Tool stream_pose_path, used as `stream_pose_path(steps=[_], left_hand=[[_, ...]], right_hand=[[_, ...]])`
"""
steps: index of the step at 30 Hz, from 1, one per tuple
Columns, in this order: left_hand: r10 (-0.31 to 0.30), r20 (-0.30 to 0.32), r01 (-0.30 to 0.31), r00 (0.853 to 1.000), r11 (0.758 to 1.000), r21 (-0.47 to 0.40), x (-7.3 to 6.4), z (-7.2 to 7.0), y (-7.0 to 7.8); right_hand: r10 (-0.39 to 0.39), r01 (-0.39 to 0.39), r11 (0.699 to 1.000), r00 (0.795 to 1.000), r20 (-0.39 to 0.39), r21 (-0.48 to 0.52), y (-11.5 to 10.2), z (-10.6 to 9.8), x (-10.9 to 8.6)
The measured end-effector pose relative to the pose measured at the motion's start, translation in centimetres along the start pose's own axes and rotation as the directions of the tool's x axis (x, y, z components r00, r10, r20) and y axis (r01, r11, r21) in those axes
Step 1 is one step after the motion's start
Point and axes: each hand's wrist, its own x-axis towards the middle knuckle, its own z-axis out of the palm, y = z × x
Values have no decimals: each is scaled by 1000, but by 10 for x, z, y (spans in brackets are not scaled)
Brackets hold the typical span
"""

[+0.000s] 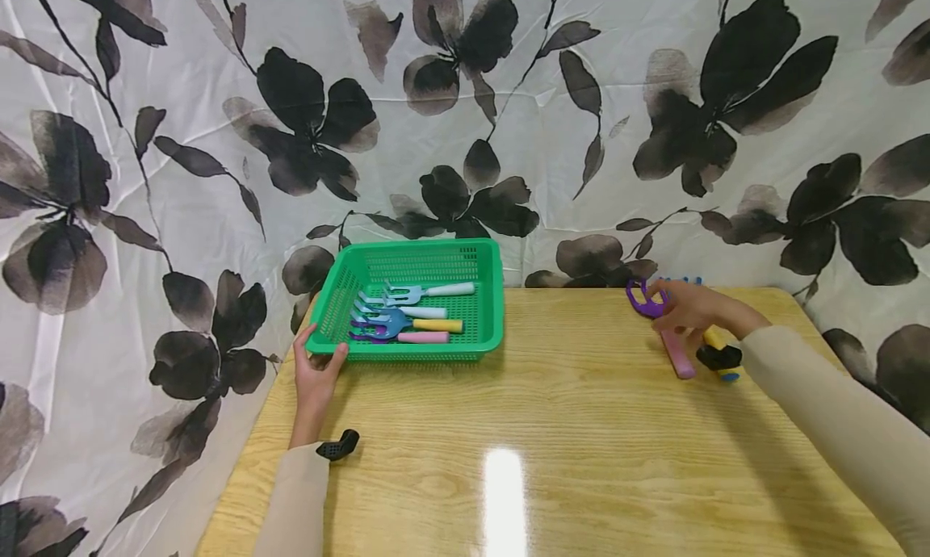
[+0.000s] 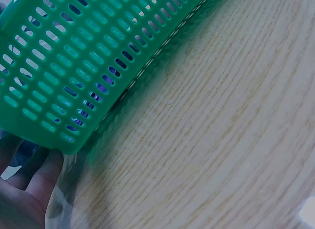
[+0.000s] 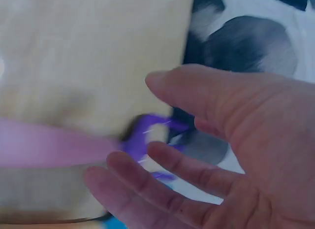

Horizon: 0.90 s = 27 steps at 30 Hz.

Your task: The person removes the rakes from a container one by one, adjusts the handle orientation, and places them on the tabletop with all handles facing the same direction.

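Observation:
A green plastic basket (image 1: 496, 299) stands at the left of the wooden table, its perforated side (image 2: 74, 56) filling the upper left wrist view. My left hand (image 1: 317, 379) holds its front left corner, thumb on the front and fingers at the left side. Inside lie several toy-like garden tools, among them a blue-headed one with a yellow handle (image 1: 438, 325) and a purple one with a pink handle (image 1: 424, 337). At the right, my right hand (image 1: 690, 305) hovers with fingers spread over a hand fork with a purple head and pink handle (image 1: 677, 355); thumb and fingers stand apart.
Beside the pink handle lies a yellow-handled tool (image 1: 715, 339) with blue parts, partly hidden by the right hand and the black wrist device (image 1: 719, 357). A floral cloth (image 1: 581, 137) hangs behind the table's back edge. Light glares on the wooden tabletop (image 1: 552, 412).

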Motion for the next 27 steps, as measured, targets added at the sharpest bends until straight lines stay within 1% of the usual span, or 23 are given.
stream_pose_path(steps=[5, 7, 10, 14, 17, 20, 22, 26, 27], left_hand=[[2, 12, -2, 1000, 1000, 5, 1, 2, 2], [5, 14, -5, 1000, 1000, 7, 1, 2, 1], [11, 9, -11, 1000, 1000, 2, 1, 2, 1], [12, 4, -12, 1000, 1000, 1, 1, 0, -1], [11, 4, -11, 1000, 1000, 4, 1, -1, -2], [11, 1, -11, 1000, 1000, 6, -1, -2, -2], [12, 3, -12, 1000, 1000, 7, -2, -3, -1], [11, 10, -11, 1000, 1000, 12, -2, -3, 1], [10, 11, -10, 1000, 1000, 12, -2, -2, 2]], right_hand=[[-43, 45, 997, 999, 22, -67, -41, -20, 13], [-77, 81, 992, 996, 41, -97, -59, -26, 19], [-137, 145, 979, 989, 60, -144, -89, -34, 27], [-212, 219, 958, 976, 58, -186, -126, -39, 40], [-259, 262, 942, 965, 42, -208, -148, -36, 51], [-317, 317, 921, 948, 38, -226, -169, -26, 64], [-348, 350, 905, 936, 50, -242, -182, -19, 72], [-376, 379, 884, 924, 65, -272, -203, -5, 88], [-377, 381, 884, 924, 70, -270, -209, -1, 91]])
